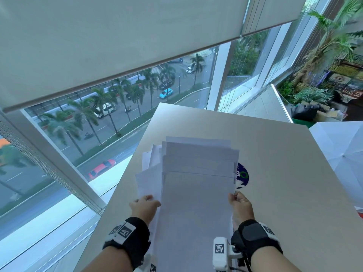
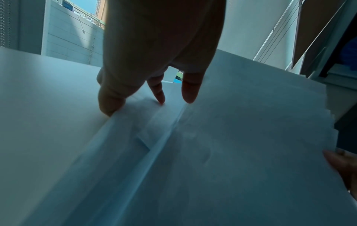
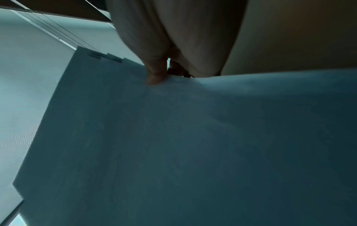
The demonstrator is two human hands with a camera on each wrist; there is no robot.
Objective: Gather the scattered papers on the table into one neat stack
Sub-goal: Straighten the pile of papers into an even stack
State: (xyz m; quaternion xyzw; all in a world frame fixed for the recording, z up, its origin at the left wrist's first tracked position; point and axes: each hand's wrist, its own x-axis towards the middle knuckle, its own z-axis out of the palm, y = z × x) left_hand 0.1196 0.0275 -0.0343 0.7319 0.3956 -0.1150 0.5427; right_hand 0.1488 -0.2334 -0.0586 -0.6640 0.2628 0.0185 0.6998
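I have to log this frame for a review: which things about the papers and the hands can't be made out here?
- Round sticker: head view, its print is mostly covered by the papers.
- Sheet count: overlapping edges, wrist views blurred.
- Near edge of the papers: cut off by the frame bottom, head view.
- Right hand fingers under the sheets: hidden by paper.
- Left hand contact: blurred, left wrist view.

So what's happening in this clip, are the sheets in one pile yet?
A person holds a bundle of white paper sheets over the pale beige table, left hand gripping its left edge and right hand pinching its right edge. The papers are together but not squared: far edges are staggered and several sheets fan out leftward. A round blue sticker peeks out beside them.
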